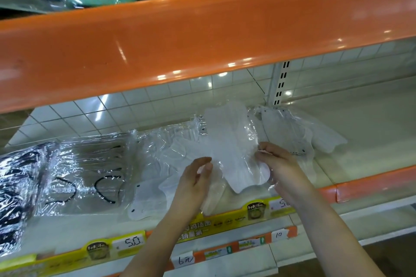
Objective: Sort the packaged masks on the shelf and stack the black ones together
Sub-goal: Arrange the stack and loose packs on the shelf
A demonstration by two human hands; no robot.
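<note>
Grip: a white packaged mask (234,150) is held between both hands; its right edge is pinched by the curled fingers of the right hand (278,164); the left hand (197,177) is set against its left edge with fingers loosely bent, and whether the film is truly pinched there cannot be told.

Held item: the white mask in clear wrap is tilted, its upper end toward the tiled back wall (112,108), its lower end over the shelf (360,119) front; it is kept just above the other white packs.

White masks: several wrapped white packs (157,189) are spread loosely beneath and left of the hands; another white pack (299,132) is seen lying right of the right hand, near the slotted upright (281,83).

Black masks: a dark pack (15,177) is seen at the far left edge of the shelf; beside it, packs with black ear loops (94,171) are laid under crinkled film; how many are stacked cannot be told.

Progress: black items appear gathered at the left, white ones at centre and right; the sort is judged well along; the white packs remain untidy and the held one is not yet placed.

Front edge: yellow price strips (130,243) are fixed along the shelf lip.
</note>
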